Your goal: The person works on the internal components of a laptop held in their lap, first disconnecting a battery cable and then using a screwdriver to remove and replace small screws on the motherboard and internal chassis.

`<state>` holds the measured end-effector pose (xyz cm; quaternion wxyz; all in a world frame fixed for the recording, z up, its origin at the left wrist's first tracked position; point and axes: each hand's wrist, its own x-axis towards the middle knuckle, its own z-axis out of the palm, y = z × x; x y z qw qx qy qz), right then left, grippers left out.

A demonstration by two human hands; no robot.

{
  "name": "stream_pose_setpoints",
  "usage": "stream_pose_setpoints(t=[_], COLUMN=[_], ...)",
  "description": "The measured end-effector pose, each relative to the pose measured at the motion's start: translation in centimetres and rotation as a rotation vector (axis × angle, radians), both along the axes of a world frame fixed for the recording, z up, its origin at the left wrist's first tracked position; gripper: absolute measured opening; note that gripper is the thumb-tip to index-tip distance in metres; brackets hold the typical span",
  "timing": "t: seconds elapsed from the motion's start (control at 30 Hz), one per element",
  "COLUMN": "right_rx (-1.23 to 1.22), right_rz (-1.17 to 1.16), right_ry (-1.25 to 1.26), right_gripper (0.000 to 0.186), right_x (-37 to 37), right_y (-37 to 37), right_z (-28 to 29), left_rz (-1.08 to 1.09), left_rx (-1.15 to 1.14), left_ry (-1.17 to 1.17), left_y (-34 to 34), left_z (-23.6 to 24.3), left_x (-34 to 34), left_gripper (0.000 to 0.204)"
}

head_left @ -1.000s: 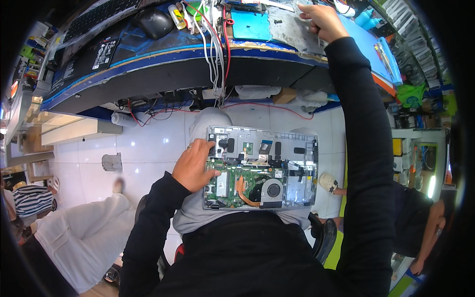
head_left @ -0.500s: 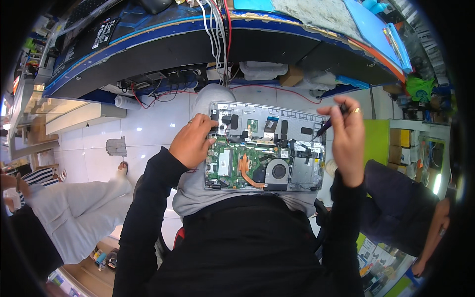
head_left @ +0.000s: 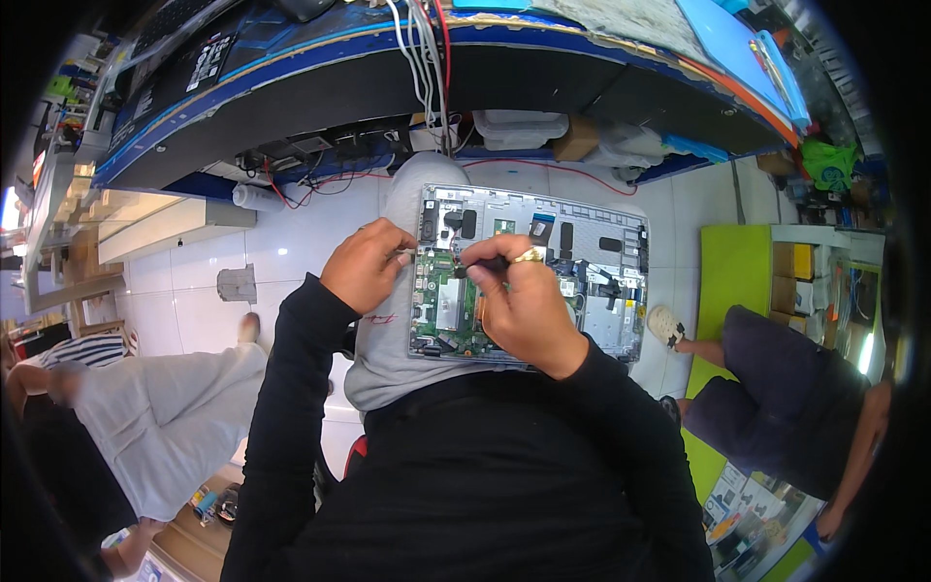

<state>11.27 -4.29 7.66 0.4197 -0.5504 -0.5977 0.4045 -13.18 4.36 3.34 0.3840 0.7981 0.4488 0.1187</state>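
Observation:
An opened laptop base [head_left: 621, 330] lies across my lap, its silver inside facing up. On its left part sits a green circuit board [head_left: 427, 308]; black tape and cables show farther right. My right hand [head_left: 535, 315], with a ring on one finger, is closed around a dark screwdriver [head_left: 491, 264]. The screwdriver points down at the upper left of the board, and its tip is hard to make out. My right hand hides the copper heat pipe and the fan. At the laptop's left edge, my left hand [head_left: 364, 267] grips the rim with curled fingers.
Ahead stands a black-fronted workbench [head_left: 320, 97] with hanging white and red cables [head_left: 424, 78]. Under it are a clear plastic tub [head_left: 521, 129] and a cardboard box [head_left: 576, 141]. One person [head_left: 165, 407] is at the left, another [head_left: 786, 407] at the right.
My right hand has moved left with the screwdriver, from the laptop's right side to the upper left of the board. My left hand has shifted slightly outward along the left edge.

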Motion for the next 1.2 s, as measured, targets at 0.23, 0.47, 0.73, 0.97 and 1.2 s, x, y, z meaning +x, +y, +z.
stream_pose_setpoints(t=[0.23,0.47,0.73,0.97,1.2], right_rx=[0.127,0.172,-0.235,0.036,0.063], right_rz=[0.069,0.038,0.183,0.216,0.235], right_ry=[-0.075,-0.101,0.177,0.006,-0.014], right_gripper=[0.017,0.013,0.013,0.016,0.017], right_x=[-1.7,-2.2,-1.7,-3.0,-3.4], right_y=[0.9,2.6,-1.6,-1.7,-1.6], right_z=[-1.4,-1.4,-0.9,-1.7,-1.7], left_rz=[0.002,-0.021,-0.006,-0.032,-0.040], left_rx=[-0.088,-0.047,-0.034,-0.050,-0.023], left_ry=[0.055,0.078,0.095,0.109,0.098], left_y=[0.1,0.2,0.2,-0.3,-0.3], left_z=[-0.1,-0.6,-0.5,-0.6,-0.6], left_x=[-0.3,-0.4,-0.3,-0.6,-0.6], left_gripper=[0.019,0.020,0.020,0.019,0.017])
